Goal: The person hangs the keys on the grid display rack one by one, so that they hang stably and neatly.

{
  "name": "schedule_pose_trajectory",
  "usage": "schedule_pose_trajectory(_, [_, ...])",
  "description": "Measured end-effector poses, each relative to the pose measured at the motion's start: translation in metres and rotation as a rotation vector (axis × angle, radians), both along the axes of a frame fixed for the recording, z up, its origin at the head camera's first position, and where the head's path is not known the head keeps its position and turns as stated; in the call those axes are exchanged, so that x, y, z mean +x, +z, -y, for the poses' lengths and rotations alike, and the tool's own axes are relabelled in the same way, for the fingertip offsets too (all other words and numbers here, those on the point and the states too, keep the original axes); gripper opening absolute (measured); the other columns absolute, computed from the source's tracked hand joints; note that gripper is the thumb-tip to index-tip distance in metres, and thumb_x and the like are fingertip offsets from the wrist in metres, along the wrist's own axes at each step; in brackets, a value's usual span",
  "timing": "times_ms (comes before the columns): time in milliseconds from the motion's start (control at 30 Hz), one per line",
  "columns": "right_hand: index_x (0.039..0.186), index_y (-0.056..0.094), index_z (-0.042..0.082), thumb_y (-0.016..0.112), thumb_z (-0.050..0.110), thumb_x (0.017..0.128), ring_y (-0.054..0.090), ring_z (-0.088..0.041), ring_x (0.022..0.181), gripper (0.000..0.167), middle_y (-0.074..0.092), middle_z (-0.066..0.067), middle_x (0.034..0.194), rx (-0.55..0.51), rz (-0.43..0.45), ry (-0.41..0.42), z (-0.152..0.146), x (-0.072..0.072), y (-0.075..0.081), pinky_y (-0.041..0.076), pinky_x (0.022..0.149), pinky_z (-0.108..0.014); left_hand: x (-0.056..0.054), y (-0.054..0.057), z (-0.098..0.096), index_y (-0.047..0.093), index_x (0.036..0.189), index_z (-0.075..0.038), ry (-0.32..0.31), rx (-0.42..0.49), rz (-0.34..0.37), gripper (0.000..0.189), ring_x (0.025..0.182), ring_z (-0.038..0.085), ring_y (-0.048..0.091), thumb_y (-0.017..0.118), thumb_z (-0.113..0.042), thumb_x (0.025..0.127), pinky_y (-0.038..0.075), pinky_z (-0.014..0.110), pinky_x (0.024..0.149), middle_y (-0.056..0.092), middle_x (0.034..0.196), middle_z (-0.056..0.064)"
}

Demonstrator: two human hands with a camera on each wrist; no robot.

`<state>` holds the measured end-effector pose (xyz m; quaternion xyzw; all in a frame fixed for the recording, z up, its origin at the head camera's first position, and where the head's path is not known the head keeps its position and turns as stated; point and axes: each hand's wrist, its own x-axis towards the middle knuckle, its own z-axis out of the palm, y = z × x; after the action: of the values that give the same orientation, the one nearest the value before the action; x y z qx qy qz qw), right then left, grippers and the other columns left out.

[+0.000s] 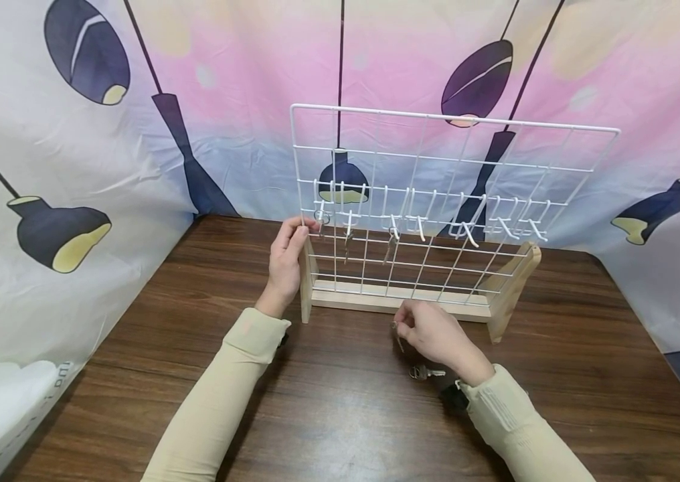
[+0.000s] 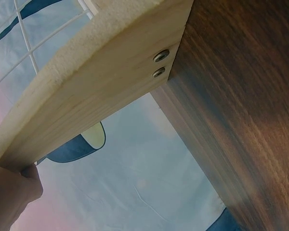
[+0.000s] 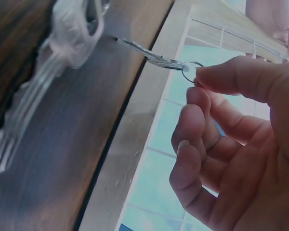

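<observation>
A key [image 3: 159, 61] hung by its ring [image 3: 184, 75] from the right hand [image 1: 436, 335], before a white wire rack [image 1: 454, 118].

Dark lettering [image 1: 63, 375] marked a white package [image 1: 9, 408] at the near left, seemingly too slanted to read with confidence. The table [image 1: 316, 402] was dark brown wood-grain; behind it hung a pastel cloth [image 1: 243, 80] printed with pendant lamps. The left hand [image 1: 286, 264] reached forward and gripped the top of the rack's left wooden upright [image 1: 306, 294]. The right thumb and a finger pinched the ring, the other fingers curled loosely, with the key above the table. A second key [image 1: 430, 373] lay nearer, beside the right wrist; more keys [image 1: 391, 248] hung from hooks on the rack's left.
</observation>
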<state>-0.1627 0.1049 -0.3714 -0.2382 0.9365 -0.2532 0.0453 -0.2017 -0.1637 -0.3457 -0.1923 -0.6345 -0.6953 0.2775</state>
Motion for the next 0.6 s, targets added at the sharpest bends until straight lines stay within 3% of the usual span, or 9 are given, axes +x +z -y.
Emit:
schedule_pose_trajectory(200, [0.09,0.065,0.015,0.068,0.012,0.087,0.053,-0.009,0.066,0.006,0.059,0.008,0.076,-0.096,-0.043,0.003,-0.001,0.001,0.007,0.045,0.061,-0.029,0.0,-0.001,0.001,0.049,0.114,0.016,0.0,-0.009,-0.005,0.027,0.103,0.014,0.056,0.039,-0.007,0.104,0.042,0.03,0.095,0.061,0.105,-0.003])
schedule_pose_trajectory(467, [0.093,0.067,0.008,0.068,0.011,0.09,0.056,-0.012,0.073,0.005,0.06,0.003,0.082,-0.409,-0.151,-0.034,-0.001,0.005,0.017,0.048,0.063,-0.026,0.001,0.001,0.002,0.049,0.116,0.017,-0.002,-0.016,0.011,0.025,0.102,0.012,0.056,0.037,-0.001,0.103,0.042,0.029,0.094,0.06,0.105,-0.005])
schedule_pose_trajectory(600, [0.093,0.069,0.011,0.07,0.015,0.09,0.058,-0.014,0.072,0.005,0.065,0.003,0.081,-0.521,-0.164,-0.093,-0.001,0.006,0.024,0.048,0.062,-0.025,0.007,0.009,-0.002,0.046,0.115,0.021,-0.002,-0.022,0.022,0.025,0.1,0.009,0.056,0.035,0.003,0.102,0.042,0.028,0.094,0.059,0.103,-0.006])
